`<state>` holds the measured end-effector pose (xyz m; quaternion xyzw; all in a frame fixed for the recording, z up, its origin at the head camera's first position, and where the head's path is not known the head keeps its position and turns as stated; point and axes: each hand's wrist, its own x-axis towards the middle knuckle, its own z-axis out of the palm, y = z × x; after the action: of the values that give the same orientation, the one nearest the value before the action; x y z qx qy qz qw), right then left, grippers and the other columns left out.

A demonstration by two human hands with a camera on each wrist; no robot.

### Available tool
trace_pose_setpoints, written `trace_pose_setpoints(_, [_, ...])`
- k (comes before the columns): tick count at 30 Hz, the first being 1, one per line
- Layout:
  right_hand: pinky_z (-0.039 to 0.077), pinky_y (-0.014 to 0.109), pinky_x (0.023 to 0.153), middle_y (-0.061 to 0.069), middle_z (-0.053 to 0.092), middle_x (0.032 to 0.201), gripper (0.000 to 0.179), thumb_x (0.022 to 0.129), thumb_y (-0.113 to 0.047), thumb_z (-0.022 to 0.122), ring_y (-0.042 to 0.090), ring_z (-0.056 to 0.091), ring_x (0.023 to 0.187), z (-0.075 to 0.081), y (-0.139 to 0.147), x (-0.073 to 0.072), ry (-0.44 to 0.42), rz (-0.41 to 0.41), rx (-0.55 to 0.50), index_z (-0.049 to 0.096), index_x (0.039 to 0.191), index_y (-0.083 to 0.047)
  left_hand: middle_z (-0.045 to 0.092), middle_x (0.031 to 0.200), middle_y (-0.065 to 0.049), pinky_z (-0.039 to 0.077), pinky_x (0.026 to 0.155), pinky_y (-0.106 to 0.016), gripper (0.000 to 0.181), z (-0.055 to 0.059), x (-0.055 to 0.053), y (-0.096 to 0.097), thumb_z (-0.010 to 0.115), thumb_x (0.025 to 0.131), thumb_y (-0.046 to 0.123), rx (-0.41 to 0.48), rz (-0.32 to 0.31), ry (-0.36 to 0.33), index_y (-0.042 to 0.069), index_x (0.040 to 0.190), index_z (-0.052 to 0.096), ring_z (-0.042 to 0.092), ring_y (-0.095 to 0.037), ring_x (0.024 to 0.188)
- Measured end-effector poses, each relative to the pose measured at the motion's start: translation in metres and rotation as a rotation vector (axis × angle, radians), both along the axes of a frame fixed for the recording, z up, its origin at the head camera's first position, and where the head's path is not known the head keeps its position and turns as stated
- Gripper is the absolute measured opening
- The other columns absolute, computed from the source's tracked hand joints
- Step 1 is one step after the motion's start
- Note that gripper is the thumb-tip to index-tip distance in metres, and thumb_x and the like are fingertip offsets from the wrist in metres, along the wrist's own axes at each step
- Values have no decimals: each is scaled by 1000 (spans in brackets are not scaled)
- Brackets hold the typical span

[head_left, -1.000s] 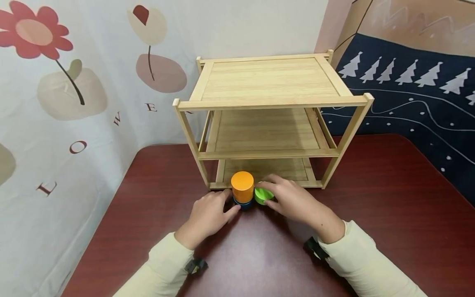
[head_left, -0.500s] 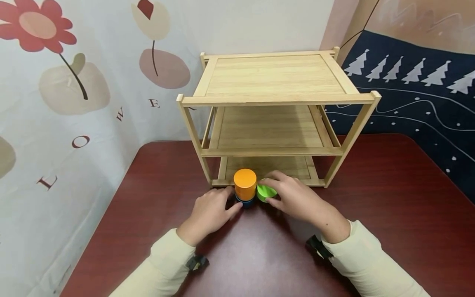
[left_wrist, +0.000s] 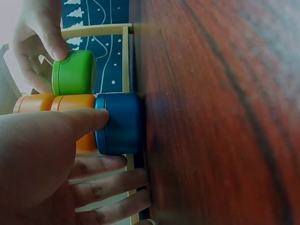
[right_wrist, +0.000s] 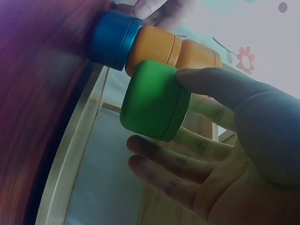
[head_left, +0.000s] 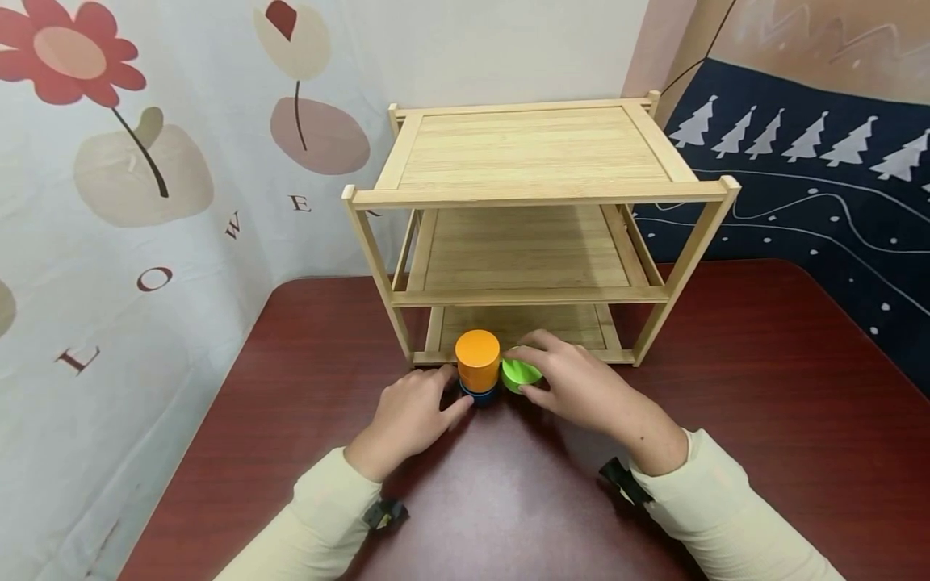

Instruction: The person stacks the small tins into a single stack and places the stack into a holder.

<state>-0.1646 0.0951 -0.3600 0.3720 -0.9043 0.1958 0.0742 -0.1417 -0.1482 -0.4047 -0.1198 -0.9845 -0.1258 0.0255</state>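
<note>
A small stack stands at the front of the shelf: a blue lidded jar [left_wrist: 124, 124] on the table, a lower orange jar [right_wrist: 152, 44] on it, and an upper orange jar [head_left: 477, 349] on top. My left hand [head_left: 408, 415] holds the blue jar, its thumb at the lid edge and its fingers spread along the far side. Right beside the stack, my right hand [head_left: 581, 387] grips a green jar [right_wrist: 154, 101] between thumb and fingers. In the left wrist view the green jar is clear of the table, level with the lower orange jar.
A three-tier wooden shelf [head_left: 538, 194] stands directly behind the jars, its bottom front rail close to them. The dark red table [head_left: 763, 387] stretches to both sides. Printed cloth [head_left: 182, 339] hangs at the left and back, and a navy cloth with trees [head_left: 799, 210] at the right.
The head view has shifted slightly. Both hands and the jars stay almost where they were, the left at the stack and the right on the green jar.
</note>
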Motion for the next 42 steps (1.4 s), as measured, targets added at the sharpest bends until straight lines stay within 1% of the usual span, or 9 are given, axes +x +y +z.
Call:
trace_pose_setpoints(18, [56, 26, 68, 7, 62, 122, 38, 86, -14, 77, 14, 68, 82, 5, 1, 3, -8, -11, -15, 69, 123, -14, 73, 100, -4, 54, 70, -52, 42, 0, 0, 0, 67, 91, 49, 8, 0, 0, 17, 118, 67, 70, -28, 94])
trace_pose_setpoints(24, [56, 26, 67, 7, 62, 123, 38, 87, -14, 76, 16, 68, 80, 8, 2, 4, -17, -17, -20, 68, 124, -14, 73, 98, -4, 54, 69, -51, 40, 0, 1, 0, 68, 91, 49, 7, -1, 6, 17, 116, 67, 70, -29, 92])
trace_pose_setpoints(33, [54, 25, 66, 6, 61, 124, 39, 87, -15, 75, 15, 68, 77, 12, 2, 6, -19, -15, -33, 68, 124, -14, 73, 99, -4, 54, 69, -51, 40, 1, 2, 1, 68, 91, 49, 4, -4, 11, 17, 116, 67, 70, -29, 92])
trace_pose_setpoints(42, [54, 25, 66, 6, 60, 127, 40, 87, -17, 74, 15, 68, 79, 16, 3, 9, -10, -15, -32, 68, 126, -15, 73, 100, -4, 54, 68, -50, 41, 1, 2, 1, 68, 91, 49, -3, 2, 6, 17, 117, 67, 70, -28, 92])
